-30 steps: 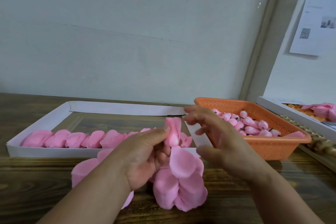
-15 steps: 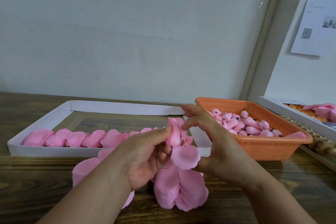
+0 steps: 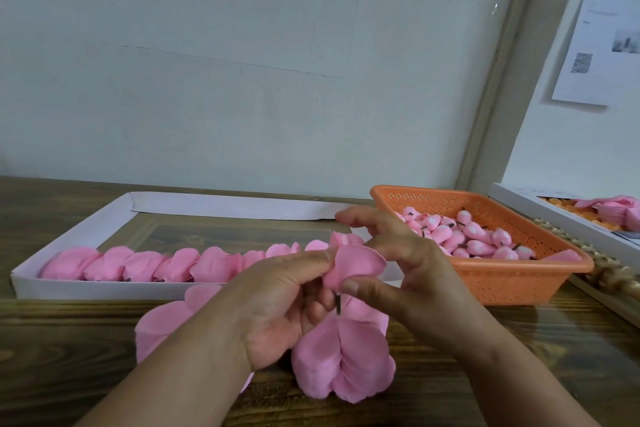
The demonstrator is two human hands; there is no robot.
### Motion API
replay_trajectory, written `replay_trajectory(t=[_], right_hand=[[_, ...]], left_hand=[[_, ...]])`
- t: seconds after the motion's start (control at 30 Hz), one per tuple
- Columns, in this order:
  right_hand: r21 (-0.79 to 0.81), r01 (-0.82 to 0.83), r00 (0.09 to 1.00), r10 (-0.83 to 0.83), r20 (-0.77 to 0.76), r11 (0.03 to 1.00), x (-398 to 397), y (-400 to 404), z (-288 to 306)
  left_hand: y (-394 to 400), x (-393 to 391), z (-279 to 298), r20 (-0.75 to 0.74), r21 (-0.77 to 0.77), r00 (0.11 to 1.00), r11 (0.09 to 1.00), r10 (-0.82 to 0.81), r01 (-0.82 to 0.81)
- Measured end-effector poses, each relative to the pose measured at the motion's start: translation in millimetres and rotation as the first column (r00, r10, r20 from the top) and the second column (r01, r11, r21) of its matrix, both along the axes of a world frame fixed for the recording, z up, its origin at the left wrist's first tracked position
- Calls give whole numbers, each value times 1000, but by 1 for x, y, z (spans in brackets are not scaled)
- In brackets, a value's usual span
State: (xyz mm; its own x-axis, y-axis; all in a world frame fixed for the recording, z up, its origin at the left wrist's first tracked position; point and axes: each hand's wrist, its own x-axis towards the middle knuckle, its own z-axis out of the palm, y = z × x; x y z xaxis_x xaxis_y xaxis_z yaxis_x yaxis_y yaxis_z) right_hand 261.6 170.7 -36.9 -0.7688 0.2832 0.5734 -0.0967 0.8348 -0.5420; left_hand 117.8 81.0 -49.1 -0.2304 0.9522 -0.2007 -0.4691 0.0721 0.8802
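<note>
bud (image 3: 341, 241) on a short dark stem (image 3: 338, 305), lifted off the table just left of the orange basket (image 3: 485, 279), nearer the camera than its front-left corner. half wrapped in one pink petal (image 3: 360, 263), cupped round the front. held clear of the wood, most likely for turning the petal about the stem without drag.

left hand (image 3: 273, 308) clamped on the bud: thumb laid along the top of the petal's left edge, fingers curled in below round the stem, palm turned toward the basket. probably the anchor, keeping the core from spinning. right hand (image 3: 415, 277) closed on the petal from the basket side, thumb (image 3: 353, 285) pressing its lower rim, a bent finger over its upper edge, the other fingers raised and fanned out of the way.

below the hands, left of the basket and closer to the camera, loose petals (image 3: 346, 360) heaped on the table (image 3: 69, 374), within easy reach for a next layer. inside the basket, bare buds (image 3: 467, 241) in a pile. further left of the basket, white tray (image 3: 86, 288) with finished flowers (image 3: 156, 263) in a row along its near wall, seemingly laid side by side to keep their shape.
</note>
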Motion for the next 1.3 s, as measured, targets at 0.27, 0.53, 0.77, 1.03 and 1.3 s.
replay_trajectory(t=[0.27,0.53,0.77,1.03,1.3], right_hand=[[-3,37,999,-37,-2,999,-2,-3,-3],[51,111,994,-110,-8,993,-1,-1,-1],[-22,108,994,-109,-18,994,-1,2,-4],[-74,141,990,-142,-14,987,-1,2,0],[-352,-106,964,9,-266,930,1,9,-2]], left_hand=[[1,5,0,-170,0,984,998,54,-55],[0,7,0,-189,-1,979,997,72,-74],[-2,7,-1,-217,64,976,998,-4,18],[-5,6,1,-196,166,975,976,-105,139],[-5,6,-1,-196,179,976,975,-93,129]])
